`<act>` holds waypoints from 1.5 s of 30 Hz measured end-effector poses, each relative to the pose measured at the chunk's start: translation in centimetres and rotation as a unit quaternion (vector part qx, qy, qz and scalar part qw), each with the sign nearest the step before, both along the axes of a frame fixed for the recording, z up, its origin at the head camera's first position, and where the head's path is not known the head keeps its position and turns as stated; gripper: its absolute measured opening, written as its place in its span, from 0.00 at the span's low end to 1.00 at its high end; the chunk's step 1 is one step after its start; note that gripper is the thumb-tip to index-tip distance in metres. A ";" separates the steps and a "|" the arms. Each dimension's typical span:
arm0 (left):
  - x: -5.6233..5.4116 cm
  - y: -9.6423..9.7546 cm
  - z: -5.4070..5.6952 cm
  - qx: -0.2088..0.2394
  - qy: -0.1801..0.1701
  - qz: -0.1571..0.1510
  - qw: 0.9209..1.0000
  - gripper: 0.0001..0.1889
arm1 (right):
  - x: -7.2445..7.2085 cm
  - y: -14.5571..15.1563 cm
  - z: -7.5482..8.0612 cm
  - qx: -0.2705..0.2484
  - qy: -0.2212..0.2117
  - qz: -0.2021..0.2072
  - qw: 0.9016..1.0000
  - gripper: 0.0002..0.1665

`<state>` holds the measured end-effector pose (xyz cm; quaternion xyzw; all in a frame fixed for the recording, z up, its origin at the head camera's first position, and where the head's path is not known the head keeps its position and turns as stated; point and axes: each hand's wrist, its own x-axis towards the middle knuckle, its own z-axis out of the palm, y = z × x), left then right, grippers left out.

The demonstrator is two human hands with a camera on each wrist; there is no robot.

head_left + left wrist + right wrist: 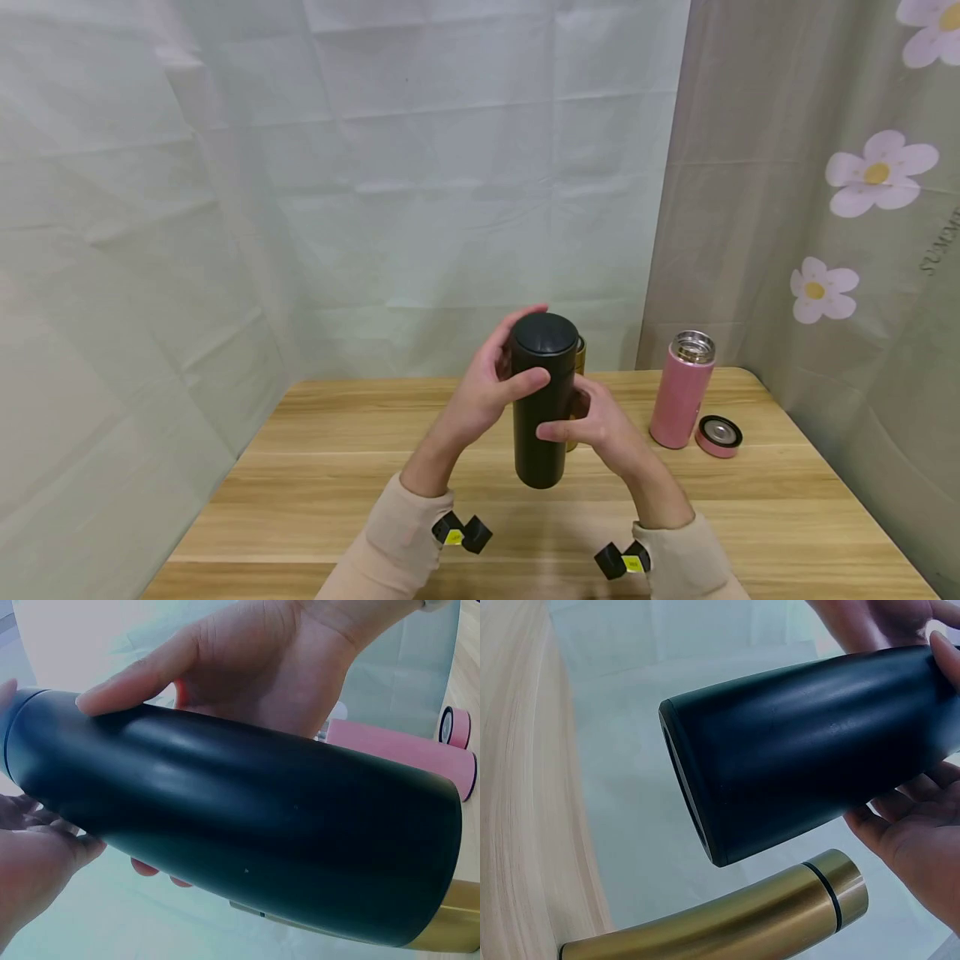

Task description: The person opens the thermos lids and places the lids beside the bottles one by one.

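Observation:
Both hands hold a tall matte black thermos bottle (542, 417) above the table, its lid (545, 333) in place. My left hand (487, 387) grips it at the top near the lid, thumb across the front. Lower down, my right hand (603, 421) grips the body from the right side, its thumb on the front. The bottle's base (686, 784) hangs free in the right wrist view. Behind it stands a gold bottle (735, 919), mostly hidden in the head view. Some fingers of both hands are out of sight behind the black bottle.
A pink bottle (682, 396) without its lid stands on the wooden table (322, 483) at the right. Beside it lies a pink lid (718, 437), its inner side facing up. Pale curtains (450, 183) hang behind the table and along its sides.

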<state>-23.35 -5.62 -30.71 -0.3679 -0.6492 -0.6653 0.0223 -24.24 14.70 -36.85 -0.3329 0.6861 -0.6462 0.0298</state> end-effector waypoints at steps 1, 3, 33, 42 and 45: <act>0.0 0.0 0.0 -0.002 0.005 -0.003 1.000 0.50 | 0.0 0.0 0.0 0.000 0.000 0.000 1.000 0.35; 0.0 -0.1 -0.1 -0.005 0.014 -0.004 1.000 0.49 | 0.0 0.0 0.0 0.001 0.000 -0.002 1.000 0.34; 0.0 0.2 -0.1 0.030 -0.009 0.018 0.999 0.49 | 0.2 0.0 0.1 0.003 -0.002 -0.001 1.000 0.35; -0.2 -0.1 0.0 -0.001 0.018 -0.006 1.000 0.49 | 0.1 -0.1 0.1 0.006 -0.004 -0.007 1.000 0.34; -0.1 -0.1 0.0 0.002 0.014 -0.004 1.000 0.48 | 0.1 -0.1 0.0 0.010 -0.004 -0.008 1.000 0.34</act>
